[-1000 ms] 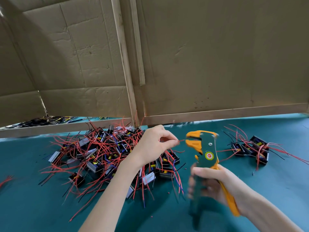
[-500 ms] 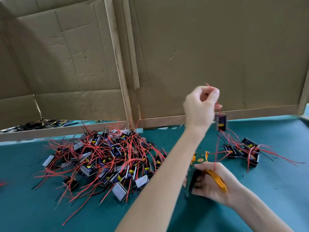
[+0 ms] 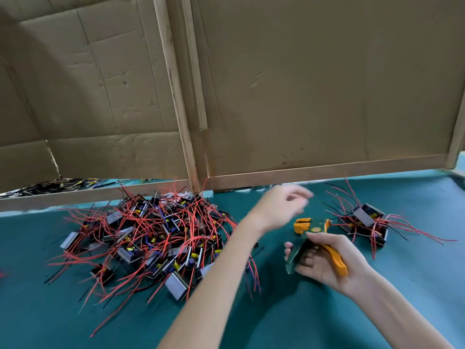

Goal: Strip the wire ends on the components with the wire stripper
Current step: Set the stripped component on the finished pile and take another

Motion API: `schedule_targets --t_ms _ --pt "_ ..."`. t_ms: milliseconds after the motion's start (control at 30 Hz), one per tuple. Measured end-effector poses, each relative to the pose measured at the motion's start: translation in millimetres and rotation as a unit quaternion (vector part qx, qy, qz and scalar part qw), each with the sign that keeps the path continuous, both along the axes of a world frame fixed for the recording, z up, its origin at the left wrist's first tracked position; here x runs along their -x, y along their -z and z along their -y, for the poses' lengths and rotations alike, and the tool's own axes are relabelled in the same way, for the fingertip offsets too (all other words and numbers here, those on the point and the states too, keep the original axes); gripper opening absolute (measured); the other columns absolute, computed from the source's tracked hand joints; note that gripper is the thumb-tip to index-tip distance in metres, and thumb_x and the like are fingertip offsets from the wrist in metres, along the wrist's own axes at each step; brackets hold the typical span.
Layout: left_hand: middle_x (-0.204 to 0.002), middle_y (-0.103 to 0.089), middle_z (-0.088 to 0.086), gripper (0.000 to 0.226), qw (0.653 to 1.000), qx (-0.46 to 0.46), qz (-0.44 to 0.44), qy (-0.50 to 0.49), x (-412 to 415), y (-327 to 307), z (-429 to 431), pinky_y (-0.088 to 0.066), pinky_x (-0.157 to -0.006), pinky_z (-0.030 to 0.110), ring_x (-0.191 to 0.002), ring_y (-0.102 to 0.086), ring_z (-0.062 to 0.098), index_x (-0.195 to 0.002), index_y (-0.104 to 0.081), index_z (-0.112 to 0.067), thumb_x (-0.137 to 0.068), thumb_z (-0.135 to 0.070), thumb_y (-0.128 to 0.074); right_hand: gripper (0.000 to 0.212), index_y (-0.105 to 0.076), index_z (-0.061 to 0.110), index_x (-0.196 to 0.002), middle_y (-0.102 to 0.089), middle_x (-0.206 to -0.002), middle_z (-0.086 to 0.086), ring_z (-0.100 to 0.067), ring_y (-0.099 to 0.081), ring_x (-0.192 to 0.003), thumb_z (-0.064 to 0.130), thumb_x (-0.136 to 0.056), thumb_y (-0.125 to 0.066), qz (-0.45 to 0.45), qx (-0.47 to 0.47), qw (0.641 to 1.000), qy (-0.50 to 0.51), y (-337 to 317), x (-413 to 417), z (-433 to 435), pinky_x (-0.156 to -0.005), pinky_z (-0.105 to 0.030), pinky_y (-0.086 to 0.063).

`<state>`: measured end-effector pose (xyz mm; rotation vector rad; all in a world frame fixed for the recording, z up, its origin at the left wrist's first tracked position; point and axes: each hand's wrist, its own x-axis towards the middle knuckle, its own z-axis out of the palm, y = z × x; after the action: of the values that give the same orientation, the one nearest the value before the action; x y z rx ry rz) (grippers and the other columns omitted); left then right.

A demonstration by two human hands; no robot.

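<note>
My right hand clasps the green-and-orange wire stripper; my left hand, blurred, hovers slack-fingered and empty above the teal cloth tabletop.

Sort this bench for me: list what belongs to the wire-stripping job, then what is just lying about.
Job:
- wire stripper, gripped by the right hand
- big heap of wired components
- smaller cluster of components, far right
- left hand, blurred, above the green cloth

Lying about:
- cardboard panels
- wooden strips
- dark wires behind the left panel
</note>
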<state>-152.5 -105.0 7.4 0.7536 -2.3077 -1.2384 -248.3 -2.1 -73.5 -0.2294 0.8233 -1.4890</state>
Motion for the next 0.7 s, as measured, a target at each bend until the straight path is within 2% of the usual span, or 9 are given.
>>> schedule_targets --t_ms 33,100,133,167,267,400,500,633,700 --pt "-0.113 -0.067 0.013 0.023 0.989 0.094 0.081 -0.080 -15.5 4.7 12.1 -0.053 -0.086 0.031 -0.100 -0.063 0.026 -0.110 -0.066 -0.010 -0.097 -0.014 -0.047 0.015 -0.049 0.006 -0.093 -0.068 -0.090 -0.032 -0.040 -0.071 -0.069 0.009 -0.079 -0.053 0.005 -0.030 0.999 0.025 -2.9 0.1 -1.9 -0.059 -0.052 -0.059" --pt "-0.105 -0.068 0.012 0.026 0.908 0.252 0.268 -0.202 -44.5 19.0 28.0 -0.052 -0.085 0.037 -0.099 -0.063 0.032 -0.102 -0.067 -0.011 -0.098 -0.025 -0.045 0.008 -0.049 0.005 -0.092 -0.068 -0.090 -0.032 -0.040 -0.071 -0.069 0.010 -0.086 -0.050 -0.014 -0.040 0.999 0.016 -10.7 4.7 1.8 -0.058 -0.051 -0.059" --pt "-0.103 -0.068 0.010 0.030 0.881 0.271 0.320 -0.217 -54.4 27.4 32.1 -0.050 -0.086 0.037 -0.101 -0.062 0.031 -0.102 -0.067 -0.011 -0.097 -0.032 -0.046 0.009 -0.051 0.003 -0.094 -0.069 -0.090 -0.032 -0.040 -0.071 -0.068 0.010 -0.088 -0.049 -0.017 -0.034 0.999 -0.004 -6.2 -2.0 0.1 -0.057 -0.051 -0.059" --pt "-0.104 -0.068 0.008 0.033 0.874 0.265 0.346 -0.215 -60.7 35.8 34.8 -0.049 -0.087 0.037 -0.105 -0.060 0.029 -0.101 -0.067 -0.012 -0.096 -0.039 -0.048 0.011 -0.052 0.002 -0.095 -0.069 -0.090 -0.031 -0.040 -0.071 -0.068 0.011 -0.090 -0.048 -0.016 -0.032 0.999 -0.004 -4.6 -6.0 -0.2 -0.057 -0.051 -0.059" --pt "-0.108 -0.066 0.004 0.043 0.879 0.244 0.339 -0.230 -65.6 54.7 40.2 -0.042 -0.093 0.037 -0.114 -0.050 0.028 -0.100 -0.068 -0.015 -0.088 -0.054 -0.055 0.013 -0.052 0.000 -0.097 -0.069 -0.091 -0.032 -0.040 -0.071 -0.070 0.011 -0.093 -0.046 -0.027 -0.047 0.999 0.002 -8.8 0.3 -0.9 -0.057 -0.050 -0.059" --pt "-0.115 -0.055 0.006 0.054 0.852 0.298 0.334 -0.273 -56.4 62.9 34.5 -0.036 -0.093 0.036 -0.113 -0.042 0.028 -0.103 -0.070 -0.022 -0.077 -0.067 -0.057 0.014 -0.053 -0.001 -0.092 -0.069 -0.092 -0.032 -0.040 -0.071 -0.070 0.009 -0.082 -0.052 -0.037 -0.040 0.998 -0.006 -8.9 -1.5 -0.4 -0.058 -0.050 -0.059" --pt "-0.118 -0.049 0.004 0.044 0.870 0.300 0.294 -0.258 -49.8 65.2 32.8 -0.032 -0.095 0.036 -0.114 -0.036 0.027 -0.102 -0.070 -0.021 -0.079 -0.057 -0.063 0.019 -0.053 -0.001 -0.090 -0.068 -0.091 -0.032 -0.040 -0.071 -0.071 0.009 -0.073 -0.055 -0.038 -0.036 0.999 -0.008 -7.8 -0.4 0.8 -0.058 -0.050 -0.059" --pt "-0.116 -0.054 0.002 0.021 0.932 0.195 0.231 -0.200 -48.7 61.9 32.9 -0.030 -0.090 0.035 -0.115 -0.036 0.029 -0.095 -0.072 -0.030 -0.075 -0.036 -0.070 0.019 -0.054 -0.002 -0.087 -0.069 -0.091 -0.031 -0.040 -0.071 -0.071 0.009 -0.071 -0.055 -0.048 -0.037 0.998 -0.005 -6.8 -0.4 1.6 -0.059 -0.051 -0.059" --pt "-0.114 -0.056 0.002 0.017 0.939 0.188 0.223 -0.184 -47.7 62.8 30.0 -0.026 -0.087 0.033 -0.115 -0.036 0.028 -0.090 -0.073 -0.031 -0.074 -0.030 -0.069 0.018 -0.054 -0.002 -0.086 -0.068 -0.091 -0.031 -0.040 -0.071 -0.071 0.009 -0.071 -0.055 -0.049 -0.036 0.998 -0.005 -7.1 -0.5 1.3 -0.059 -0.051 -0.059"
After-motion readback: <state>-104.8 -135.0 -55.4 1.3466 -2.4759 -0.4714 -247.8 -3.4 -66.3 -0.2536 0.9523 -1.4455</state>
